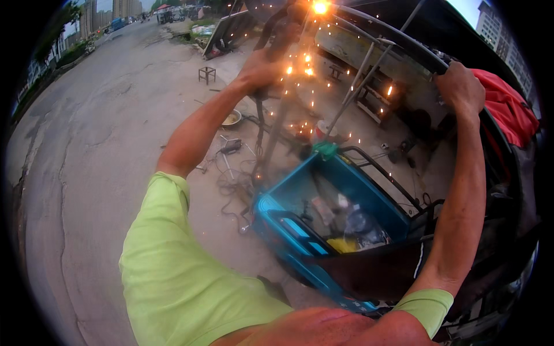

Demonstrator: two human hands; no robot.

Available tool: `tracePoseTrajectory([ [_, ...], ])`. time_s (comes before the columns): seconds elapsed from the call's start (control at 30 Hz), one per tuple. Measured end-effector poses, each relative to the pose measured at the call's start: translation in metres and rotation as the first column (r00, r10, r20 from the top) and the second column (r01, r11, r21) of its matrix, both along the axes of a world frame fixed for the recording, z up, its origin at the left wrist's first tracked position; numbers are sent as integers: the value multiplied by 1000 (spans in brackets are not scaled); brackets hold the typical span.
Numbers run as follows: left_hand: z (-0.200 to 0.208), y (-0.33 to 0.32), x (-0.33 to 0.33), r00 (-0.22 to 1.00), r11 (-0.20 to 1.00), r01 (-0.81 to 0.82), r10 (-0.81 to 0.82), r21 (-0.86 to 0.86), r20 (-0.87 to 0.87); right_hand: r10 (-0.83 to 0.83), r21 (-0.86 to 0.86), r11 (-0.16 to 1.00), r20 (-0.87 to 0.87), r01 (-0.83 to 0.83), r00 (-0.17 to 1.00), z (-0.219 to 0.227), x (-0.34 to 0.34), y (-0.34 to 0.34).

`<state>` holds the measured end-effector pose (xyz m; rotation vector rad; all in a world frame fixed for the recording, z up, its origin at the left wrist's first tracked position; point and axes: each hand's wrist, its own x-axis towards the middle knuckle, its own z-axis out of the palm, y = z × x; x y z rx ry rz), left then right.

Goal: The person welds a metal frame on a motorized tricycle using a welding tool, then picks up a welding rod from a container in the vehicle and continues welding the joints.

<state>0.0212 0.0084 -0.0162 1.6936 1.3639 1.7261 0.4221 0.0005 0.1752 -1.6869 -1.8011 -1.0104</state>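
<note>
We raise our left hand (264,69) at the far middle, near a bright glow (320,7); its fingers are too hazy to read. Our right hand (463,89) wraps a curved bar (416,44) at the far right, beside red cloth (501,106). Sparks (309,71) scatter between our arms, beyond a blue cart bed (369,183) holding plastic bags (363,224). Left of it, we see a bowl (232,118).

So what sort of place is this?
Outdoors at a roadside, perhaps an open-air metalworking spot: a paved road runs along the left, with bright sparks falling near a blue cargo bed.
</note>
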Motion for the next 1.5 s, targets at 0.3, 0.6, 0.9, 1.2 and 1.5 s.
tracePoseTrajectory([
  [0.3,-4,-1,-4,999,999,43,-43,-10,27,-1,24,1000,16,1,1000,0,0,2],
  [0.6,-3,-4,6,999,999,41,-41,-17,17,-6,17,1000,11,5,1000,0,-1,0],
  [0.9,0,-5,14,1000,999,22,-22,-34,-9,5,33,999,28,-6,1000,-1,0,0],
  [1.2,2,-4,14,1000,1000,10,-10,-28,-15,20,36,999,29,-21,999,-2,2,2],
  [1.5,3,-1,16,999,999,29,-29,-39,19,3,33,999,21,-4,1000,-1,2,2],
])
